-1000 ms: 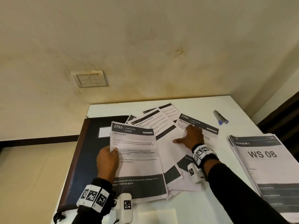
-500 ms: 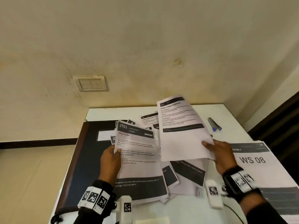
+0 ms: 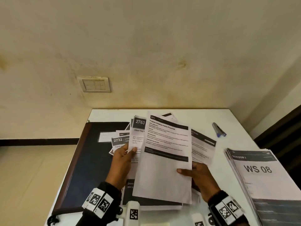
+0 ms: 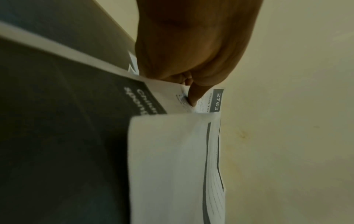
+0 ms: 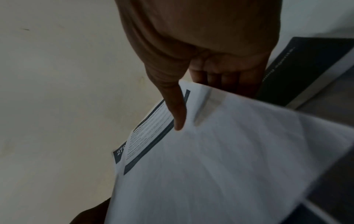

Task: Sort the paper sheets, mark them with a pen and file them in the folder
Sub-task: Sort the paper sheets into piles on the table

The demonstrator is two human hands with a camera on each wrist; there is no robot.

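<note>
So the right hand [image 3: 199, 176] just pulled a sheet [image 3: 164, 160] off the table pile and pinches it over the 2763 page [image 3: 138, 128] gripped by the left hand [image 3: 122, 162], sorting's still going, pen [image 3: 219, 129] untouched.

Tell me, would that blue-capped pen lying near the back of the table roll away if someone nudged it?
Probably. The pen looks round-bodied and lies loose on the smooth white table, so a sideways nudge would likely roll it. Whether it has a clip I cannot tell. It looks small and light, easy to pinch up.

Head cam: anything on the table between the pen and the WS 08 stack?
Nothing: bare white table between the pen and the WS 08 stack, seen in the head view.
</note>
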